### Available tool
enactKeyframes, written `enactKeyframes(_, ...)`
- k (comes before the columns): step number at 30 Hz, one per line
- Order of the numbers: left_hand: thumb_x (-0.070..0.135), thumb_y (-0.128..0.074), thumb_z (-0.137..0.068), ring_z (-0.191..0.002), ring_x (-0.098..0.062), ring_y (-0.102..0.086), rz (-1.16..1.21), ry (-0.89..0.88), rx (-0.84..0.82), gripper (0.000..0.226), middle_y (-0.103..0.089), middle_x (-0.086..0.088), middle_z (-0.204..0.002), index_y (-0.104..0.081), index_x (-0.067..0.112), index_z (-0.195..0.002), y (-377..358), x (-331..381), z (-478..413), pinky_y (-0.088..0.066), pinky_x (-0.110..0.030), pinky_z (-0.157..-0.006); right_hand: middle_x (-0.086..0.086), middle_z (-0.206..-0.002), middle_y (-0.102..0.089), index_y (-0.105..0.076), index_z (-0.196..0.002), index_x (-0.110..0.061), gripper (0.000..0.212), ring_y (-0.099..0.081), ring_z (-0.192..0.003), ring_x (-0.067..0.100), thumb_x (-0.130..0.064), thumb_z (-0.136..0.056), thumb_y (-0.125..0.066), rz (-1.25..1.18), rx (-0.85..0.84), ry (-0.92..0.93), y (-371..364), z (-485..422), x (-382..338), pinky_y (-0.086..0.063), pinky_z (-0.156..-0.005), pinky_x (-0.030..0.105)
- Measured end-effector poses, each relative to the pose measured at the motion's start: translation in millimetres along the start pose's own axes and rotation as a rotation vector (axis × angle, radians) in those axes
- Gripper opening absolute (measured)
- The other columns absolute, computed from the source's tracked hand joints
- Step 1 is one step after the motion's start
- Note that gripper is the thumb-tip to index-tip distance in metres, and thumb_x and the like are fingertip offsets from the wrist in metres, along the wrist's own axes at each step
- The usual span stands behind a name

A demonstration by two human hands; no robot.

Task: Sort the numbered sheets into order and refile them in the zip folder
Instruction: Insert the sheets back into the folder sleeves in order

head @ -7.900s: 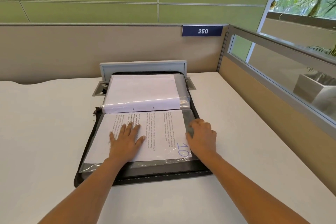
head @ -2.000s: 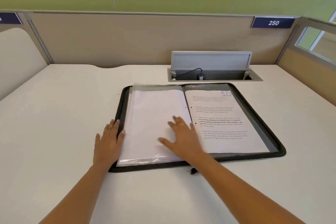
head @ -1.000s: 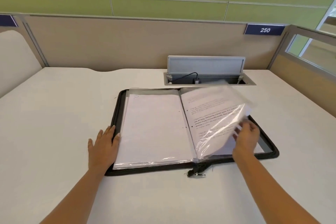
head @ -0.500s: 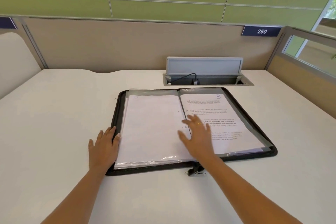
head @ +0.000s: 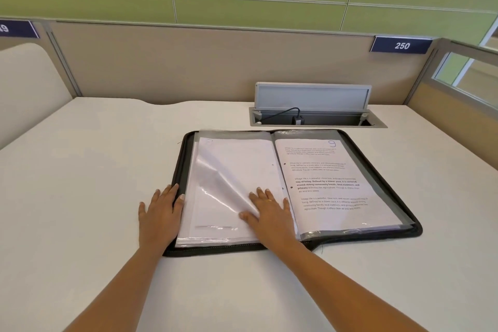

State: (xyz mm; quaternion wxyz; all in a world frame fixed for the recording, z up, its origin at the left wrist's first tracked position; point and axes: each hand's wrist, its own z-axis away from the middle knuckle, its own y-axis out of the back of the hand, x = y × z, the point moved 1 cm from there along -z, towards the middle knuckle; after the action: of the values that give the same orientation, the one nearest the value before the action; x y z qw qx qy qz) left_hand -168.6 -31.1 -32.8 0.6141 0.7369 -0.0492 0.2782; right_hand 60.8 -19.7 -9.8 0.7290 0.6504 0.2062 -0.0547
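Observation:
A black zip folder (head: 390,167) lies open flat on the white desk. Its right half shows a sleeved printed sheet (head: 331,186) marked 9 in blue at the top right corner. The left half holds a stack of turned clear sleeves (head: 229,170), backs up, the top one still bulging. My right hand (head: 269,213) presses flat on the lower part of that stack near the spine, fingers straight. My left hand (head: 161,213) rests flat on the desk, fingertips touching the folder's left edge.
A cable box (head: 312,105) with its grey lid raised sits in the desk just behind the folder. Beige partitions close off the back and right, with a sign reading 250 (head: 401,45). White desk surface (head: 94,170) stretches to the left.
My right hand turned the sleeve marked 10 over to the left stack, uncovering sheet 9, then slid left onto the turned sleeve. My left hand stayed at the folder's left edge.

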Motion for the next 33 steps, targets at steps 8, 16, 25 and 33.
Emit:
enactKeyframes(8,0.035,-0.028,-0.102,-0.144,-0.017,-0.017,-0.010,0.002,-0.005,0.046,-0.029,0.006,-0.153,-0.034,0.022,-0.145,-1,-1,-1,-0.007,-0.046,-0.115,0.002,-0.077,-0.063,-0.064,-0.091,-0.015,0.018,-0.057,-0.072,0.017,-0.031,-0.092,-0.057,-0.892,0.575,-0.268,39,11,59,-0.046,-0.066,0.028)
enactKeyframes(16,0.038,-0.028,-0.101,-0.144,-0.018,-0.017,0.017,0.036,-0.022,0.047,-0.029,0.003,-0.154,-0.035,0.022,-0.145,0,1,-1,-0.005,-0.047,-0.116,0.018,-0.118,-0.059,-0.053,-0.119,-0.001,0.028,-0.053,-0.108,0.034,-0.015,-0.099,-0.038,-0.758,1.042,-0.531,67,33,144,-0.038,-0.084,0.036)
enactKeyframes(25,0.064,-0.021,-0.092,-0.146,-0.027,0.000,-0.115,0.171,-0.048,0.082,-0.005,-0.015,-0.158,-0.013,0.008,-0.150,-6,64,13,0.003,-0.052,-0.114,0.015,-0.120,-0.060,-0.054,-0.122,-0.007,0.049,-0.052,-0.112,0.033,-0.039,-0.099,-0.026,-0.582,1.118,-0.501,72,52,192,-0.039,-0.093,0.038)
enactKeyframes(33,0.079,-0.029,-0.080,-0.145,-0.029,0.010,-0.191,0.174,-0.161,0.106,0.008,-0.019,-0.157,0.003,0.005,-0.150,-35,102,39,0.007,-0.042,-0.116,0.016,-0.126,-0.056,-0.051,-0.126,-0.006,0.046,-0.051,-0.115,0.035,-0.038,-0.093,-0.042,-0.411,0.848,-0.539,78,61,233,-0.037,-0.098,0.043)
